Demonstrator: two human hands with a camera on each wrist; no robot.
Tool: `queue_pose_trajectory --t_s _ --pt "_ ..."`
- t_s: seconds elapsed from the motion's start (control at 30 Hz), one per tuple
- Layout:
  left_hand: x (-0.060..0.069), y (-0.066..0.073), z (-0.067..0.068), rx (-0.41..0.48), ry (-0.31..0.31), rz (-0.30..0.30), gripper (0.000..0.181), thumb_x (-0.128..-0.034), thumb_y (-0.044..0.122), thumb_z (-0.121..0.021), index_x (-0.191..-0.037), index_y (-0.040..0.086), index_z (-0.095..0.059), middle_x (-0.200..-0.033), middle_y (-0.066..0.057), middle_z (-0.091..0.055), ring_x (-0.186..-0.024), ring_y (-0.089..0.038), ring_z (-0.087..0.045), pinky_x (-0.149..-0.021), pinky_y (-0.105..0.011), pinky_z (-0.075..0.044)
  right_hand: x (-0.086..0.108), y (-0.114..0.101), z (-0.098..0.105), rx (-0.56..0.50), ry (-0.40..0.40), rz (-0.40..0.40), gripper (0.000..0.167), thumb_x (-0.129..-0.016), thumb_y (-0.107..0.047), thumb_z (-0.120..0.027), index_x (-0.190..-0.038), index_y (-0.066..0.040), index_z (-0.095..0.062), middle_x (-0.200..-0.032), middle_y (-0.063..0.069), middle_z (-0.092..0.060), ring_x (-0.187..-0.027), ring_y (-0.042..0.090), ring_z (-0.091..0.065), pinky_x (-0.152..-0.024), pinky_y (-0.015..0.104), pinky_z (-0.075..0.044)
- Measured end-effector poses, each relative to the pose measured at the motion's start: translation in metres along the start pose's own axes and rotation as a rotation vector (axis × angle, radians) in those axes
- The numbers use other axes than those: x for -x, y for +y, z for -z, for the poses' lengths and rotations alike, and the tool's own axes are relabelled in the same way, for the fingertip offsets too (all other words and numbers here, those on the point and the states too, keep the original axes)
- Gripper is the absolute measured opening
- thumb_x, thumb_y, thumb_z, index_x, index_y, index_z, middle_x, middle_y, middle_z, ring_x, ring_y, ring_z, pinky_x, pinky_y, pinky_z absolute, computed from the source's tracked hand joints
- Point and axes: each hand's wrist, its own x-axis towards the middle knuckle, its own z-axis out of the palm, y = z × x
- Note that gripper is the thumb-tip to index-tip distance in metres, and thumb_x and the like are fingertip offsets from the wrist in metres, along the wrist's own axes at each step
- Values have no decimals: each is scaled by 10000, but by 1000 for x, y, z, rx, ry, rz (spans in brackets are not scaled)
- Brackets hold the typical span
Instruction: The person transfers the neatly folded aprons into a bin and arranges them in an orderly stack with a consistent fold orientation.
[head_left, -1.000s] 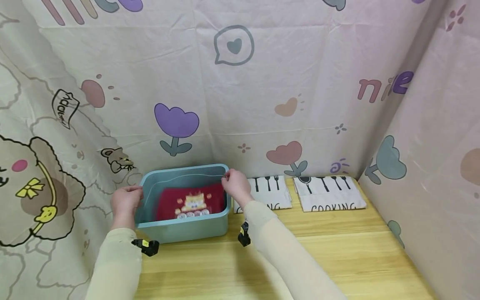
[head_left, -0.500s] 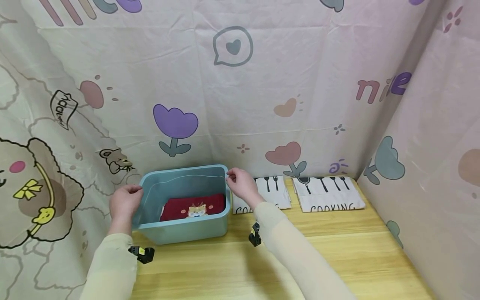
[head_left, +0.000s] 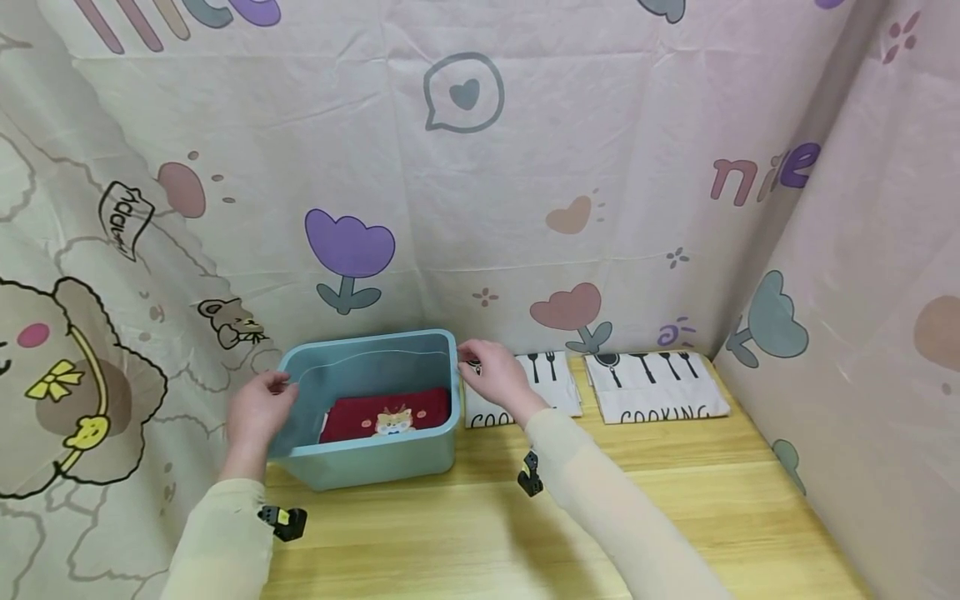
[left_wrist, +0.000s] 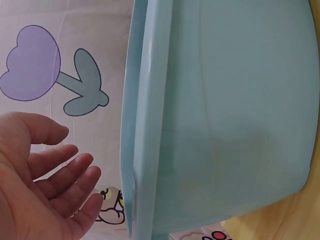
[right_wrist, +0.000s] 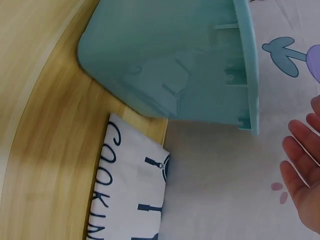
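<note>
A light blue plastic bin [head_left: 367,467] stands on the wooden table. Low inside it lies a red folded cloth [head_left: 348,417] with a cartoon animal print; its front part is hidden by the bin's wall. At the bin's left side, my left hand [head_left: 258,412] hovers above the rim with loosely bent fingers. In the left wrist view its fingers hold nothing and stay apart from the rim. Just past the right rim is my right hand [head_left: 498,383], partly in front of a folded white cloth [head_left: 551,383]. The right wrist view shows its fingers relaxed, with nothing in them.
Farther right lies a second folded white cloth [head_left: 660,392] printed with dark utensils and "COOKING". A printed curtain [head_left: 465,208] hangs close behind the bin and along both sides. The wooden tabletop [head_left: 420,542] extends in front.
The red cloth has dropped from between both hands to lie in the bin, its fingers let go. My right hand has moved right, off the rim; my left has shifted only slightly.
</note>
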Motion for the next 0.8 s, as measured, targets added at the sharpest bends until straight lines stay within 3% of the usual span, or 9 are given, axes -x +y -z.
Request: queue_pose_trajectory --t_s 0.17,0.4,0.8 --pt "3 0 -4 -23 12 -63 403 -980 194 -551 -1273 -83 -563 -1182 -299 -606 -1070 -454 -562 -858 -562 -452 5 5 1 73 3 49 272 -962 -208 -626 -1201 -89 -682 -1174 25 -691 -1145 235 -587 -993 388 -455" --pt "10 2 -11 -20 54 -144 413 -977 180 -572 -1286 -93 -564 -1180 -290 -614 -1082 -447 -564 -868 -563 -458 15 12 6 89 33 78 300 -957 -209 -650 -1233 -92 -671 -1201 32 -681 -1152 237 -583 -991 399 -453" --pt "21 6 -25 17 154 -260 362 -951 130 -601 -1251 -71 -607 -1195 -287 -625 -1122 -433 -557 -918 -568 -429 30 30 8 121 34 28 373 -944 -203 -659 -1299 -94 -624 -1241 41 -662 -1182 241 -565 -1010 394 -439"
